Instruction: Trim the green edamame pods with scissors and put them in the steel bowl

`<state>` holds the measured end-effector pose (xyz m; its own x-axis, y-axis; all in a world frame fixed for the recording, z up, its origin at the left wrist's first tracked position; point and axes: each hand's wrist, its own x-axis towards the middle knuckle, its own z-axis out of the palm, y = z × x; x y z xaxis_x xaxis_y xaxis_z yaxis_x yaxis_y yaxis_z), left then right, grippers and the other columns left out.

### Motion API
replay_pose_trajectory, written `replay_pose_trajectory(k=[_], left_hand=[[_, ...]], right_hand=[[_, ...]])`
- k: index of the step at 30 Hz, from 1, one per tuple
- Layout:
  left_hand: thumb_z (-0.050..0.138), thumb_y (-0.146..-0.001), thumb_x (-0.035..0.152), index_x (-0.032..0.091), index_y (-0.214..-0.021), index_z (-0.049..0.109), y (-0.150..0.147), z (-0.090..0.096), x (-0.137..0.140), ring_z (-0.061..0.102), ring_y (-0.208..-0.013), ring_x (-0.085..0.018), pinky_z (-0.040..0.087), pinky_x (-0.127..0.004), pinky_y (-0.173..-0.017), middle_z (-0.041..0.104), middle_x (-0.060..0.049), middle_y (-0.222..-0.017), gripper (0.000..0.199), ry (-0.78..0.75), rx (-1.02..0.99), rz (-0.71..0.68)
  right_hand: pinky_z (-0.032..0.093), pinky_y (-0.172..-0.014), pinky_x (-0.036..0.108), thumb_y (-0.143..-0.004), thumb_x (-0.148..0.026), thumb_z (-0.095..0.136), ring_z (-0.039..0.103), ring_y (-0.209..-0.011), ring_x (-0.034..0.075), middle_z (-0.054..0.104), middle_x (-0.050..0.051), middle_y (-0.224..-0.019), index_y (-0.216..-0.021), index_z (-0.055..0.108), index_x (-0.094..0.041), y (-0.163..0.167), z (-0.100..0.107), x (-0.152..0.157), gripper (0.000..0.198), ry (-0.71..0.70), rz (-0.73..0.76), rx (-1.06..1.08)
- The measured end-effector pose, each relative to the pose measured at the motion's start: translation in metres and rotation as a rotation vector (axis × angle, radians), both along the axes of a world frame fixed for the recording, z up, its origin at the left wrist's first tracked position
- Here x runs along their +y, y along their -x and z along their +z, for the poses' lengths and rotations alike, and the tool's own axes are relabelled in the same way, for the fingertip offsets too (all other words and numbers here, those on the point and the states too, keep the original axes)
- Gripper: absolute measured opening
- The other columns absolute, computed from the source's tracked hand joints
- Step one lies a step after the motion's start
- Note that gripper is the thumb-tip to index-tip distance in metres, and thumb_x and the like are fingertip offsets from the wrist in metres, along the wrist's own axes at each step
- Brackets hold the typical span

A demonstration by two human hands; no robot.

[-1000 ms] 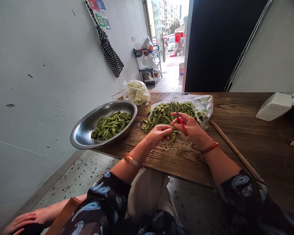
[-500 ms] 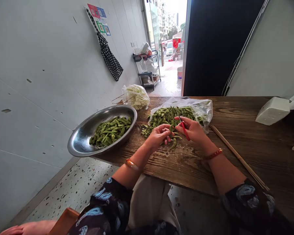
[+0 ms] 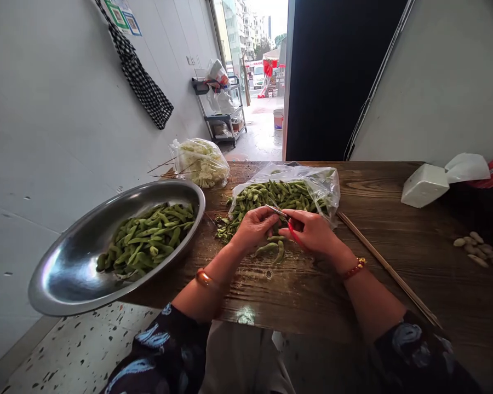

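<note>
While both your arms reach forward and slant in toward each other, your left hand (image 3: 252, 227) and right hand (image 3: 314, 232) are close together over the wooden table (image 3: 378, 189). Your right fingers curl around the red scissors (image 3: 294, 235), and the blades point left, right by your left fingers. Your left thumb and fingers are bent close together, but I cannot tell what they pinch.

A few loose green pods (image 3: 280, 251) lie just below your hands. On the far side, a big pile of pods (image 3: 271, 194) lies partly in a clear bag (image 3: 327, 183).

Wood shows between your hands and the near edge. To the left, the metal bowl (image 3: 72, 262) of pods pokes out past that edge. To the right, thin sticks (image 3: 388, 268) lie slanted, and more wood runs to a white box (image 3: 425, 186).
</note>
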<state>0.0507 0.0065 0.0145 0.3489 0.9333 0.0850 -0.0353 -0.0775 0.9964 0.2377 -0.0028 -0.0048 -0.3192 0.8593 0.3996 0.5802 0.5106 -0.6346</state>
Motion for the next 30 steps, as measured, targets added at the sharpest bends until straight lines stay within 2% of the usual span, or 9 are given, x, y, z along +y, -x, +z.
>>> replay_pose_trajectory(k=[5,11,14,21,24,30], left_hand=[[0.068,-0.077,0.038,0.012,-0.089,0.066,0.001,-0.004,-0.003,0.044,-0.042,-0.003,0.032,-0.017,-0.041,0.059,0.002,-0.063,0.028,0.008,0.043,0.002],[0.068,-0.077,0.034,0.013,-0.092,0.068,0.003,-0.004,-0.006,0.045,-0.041,-0.004,0.034,-0.017,-0.04,0.059,0.002,-0.061,0.026,-0.016,0.055,0.015],[0.067,-0.078,0.035,0.013,-0.087,0.067,0.004,-0.003,-0.008,0.044,-0.04,-0.004,0.033,-0.018,-0.039,0.057,0.003,-0.059,0.024,-0.026,0.064,0.004],[0.065,-0.078,0.037,0.012,-0.083,0.065,0.007,-0.002,-0.01,0.04,-0.039,-0.004,0.027,-0.018,-0.038,0.05,0.004,-0.053,0.025,-0.013,0.085,-0.003],[0.064,-0.079,0.035,0.012,-0.083,0.067,0.009,-0.001,-0.009,0.036,-0.04,-0.004,0.025,-0.018,-0.04,0.047,0.005,-0.052,0.024,-0.008,0.091,-0.008],[0.066,-0.075,0.032,0.01,-0.077,0.069,0.016,-0.002,-0.004,0.042,-0.053,-0.006,0.031,-0.019,-0.049,0.056,0.001,-0.06,0.023,-0.056,0.134,-0.008]], right_hand=[[0.049,-0.072,0.032,-0.077,-0.047,0.068,0.06,-0.076,0.018,0.066,0.005,-0.091,-0.124,0.061,-0.022,0.003,-0.001,-0.002,0.054,0.038,0.007,-0.004],[0.05,-0.078,0.035,-0.078,-0.047,0.068,0.062,-0.086,0.022,0.066,0.008,-0.101,-0.128,0.057,-0.023,0.005,-0.001,-0.005,0.057,0.002,0.025,-0.063],[0.051,-0.074,0.034,-0.079,-0.048,0.066,0.062,-0.083,0.021,0.066,0.008,-0.099,-0.126,0.059,-0.023,0.005,-0.003,-0.006,0.053,0.012,0.029,-0.049],[0.047,-0.059,0.029,-0.081,-0.048,0.064,0.054,-0.062,0.016,0.063,0.004,-0.075,-0.117,0.065,-0.02,0.008,-0.01,-0.005,0.046,-0.003,0.019,-0.012],[0.047,-0.059,0.029,-0.081,-0.048,0.064,0.054,-0.061,0.016,0.065,0.004,-0.076,-0.117,0.067,-0.021,0.007,-0.011,-0.005,0.045,0.005,0.012,-0.025],[0.047,-0.062,0.029,-0.081,-0.046,0.064,0.059,-0.066,0.017,0.07,0.005,-0.085,-0.116,0.068,-0.02,0.009,-0.009,-0.005,0.044,0.08,0.041,-0.023]])
